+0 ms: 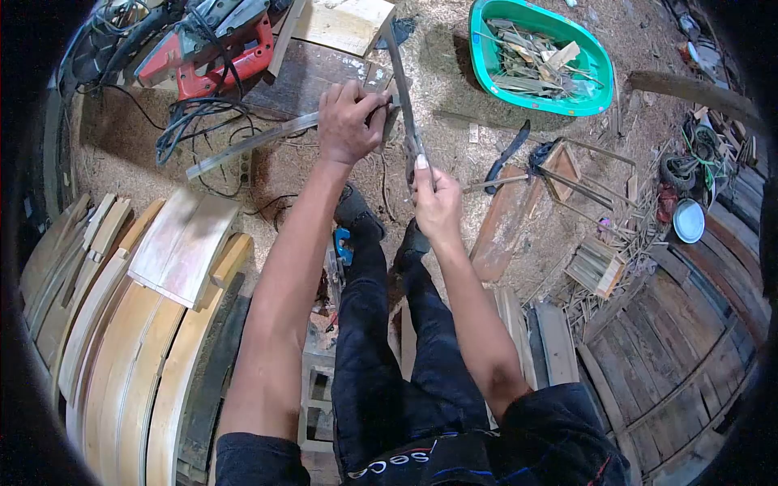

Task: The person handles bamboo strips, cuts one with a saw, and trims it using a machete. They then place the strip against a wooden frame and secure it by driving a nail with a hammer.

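Note:
My left hand (350, 121) is closed, its fingers curled over the end of a long pale straight bar (255, 146) that slants down to the left. To its right, my right hand (438, 202) grips the lower end of a long, narrow dark strip (400, 73), the thumb pressed on top. The strip runs up and away from me and passes close beside my left fingertips. Just right of my right hand, a thin stick (494, 183) points toward a dark-bladed knife (509, 154) on the ground.
A red power tool (231, 69) with tangled cables lies upper left, near a wooden board (340, 24). A green basin (478, 61) holds wood scraps. Curved timber pieces (121, 348) are stacked at left. At right are a wooden frame (587, 190), slat bundle (596, 266) and white bowl (689, 220).

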A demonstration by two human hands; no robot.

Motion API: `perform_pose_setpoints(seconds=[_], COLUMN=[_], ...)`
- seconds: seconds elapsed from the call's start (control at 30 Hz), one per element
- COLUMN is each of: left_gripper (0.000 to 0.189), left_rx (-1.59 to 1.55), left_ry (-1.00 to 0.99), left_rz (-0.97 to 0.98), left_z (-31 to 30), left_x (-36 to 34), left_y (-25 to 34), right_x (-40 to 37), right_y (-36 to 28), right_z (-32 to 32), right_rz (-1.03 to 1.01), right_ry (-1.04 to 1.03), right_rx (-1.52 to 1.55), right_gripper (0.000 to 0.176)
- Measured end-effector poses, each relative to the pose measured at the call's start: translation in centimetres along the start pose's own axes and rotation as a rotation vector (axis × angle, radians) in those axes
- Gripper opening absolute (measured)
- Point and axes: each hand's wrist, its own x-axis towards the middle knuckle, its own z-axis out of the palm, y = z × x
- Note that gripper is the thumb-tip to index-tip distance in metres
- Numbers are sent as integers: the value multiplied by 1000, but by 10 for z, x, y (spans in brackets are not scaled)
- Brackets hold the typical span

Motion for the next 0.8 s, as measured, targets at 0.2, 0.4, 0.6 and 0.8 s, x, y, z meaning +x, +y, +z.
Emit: perform_pose_setpoints(seconds=[0.2,0.4,0.6,0.8], left_gripper=[13,19,19,16], left_rx=[18,-28,-198,-805], left_ry=[-13,-16,-161,-188], left_rz=[9,42,49,-403], left_z=[-3,-4,-29,-102], left_x=[1,3,2,1], left_y=[2,1,18,114], right_x=[-42,-70,-15,-25], right_y=[47,50,-31,-104], right_z=[-2,-22,-45,-73], right_rz=[-30,58,-137,-215], right_ry=[27,126,181,17], right_rx=[75,130,5,416], right_gripper=[45,37,31,23])
